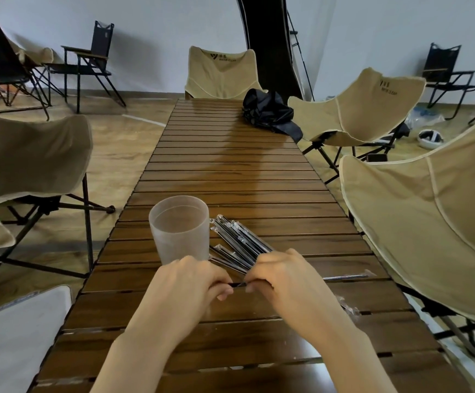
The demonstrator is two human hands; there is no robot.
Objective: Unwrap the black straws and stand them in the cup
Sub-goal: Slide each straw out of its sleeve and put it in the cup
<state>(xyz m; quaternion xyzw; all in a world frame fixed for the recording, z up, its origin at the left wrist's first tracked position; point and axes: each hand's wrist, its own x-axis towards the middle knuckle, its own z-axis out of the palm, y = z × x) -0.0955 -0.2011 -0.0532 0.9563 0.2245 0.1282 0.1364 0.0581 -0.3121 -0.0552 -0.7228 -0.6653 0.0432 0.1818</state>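
Head camera, nearest first: the left hand [190,282] and right hand [284,276], both hands curled, pinch one black straw [237,284] between them over the slatted worktop [230,171]. Just beyond lies the pile of wrapped straws [239,245], just beside the upright frosted cup [179,231] on its left. A crumpled black bag [270,114] sits at the far end.

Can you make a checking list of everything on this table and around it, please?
Surface: long brown slatted table.
Job's things: frosted cup upright, no straws in it; pile of wrapped straws beside it; single wrapped straw apart at right.
Clutter: black cloth bundle at the far end.
Hands: left hand and right hand pinch one black straw between them.
Cables: nothing seen.
Surroundings: beige folding chairs around the table; black chairs by the wall.
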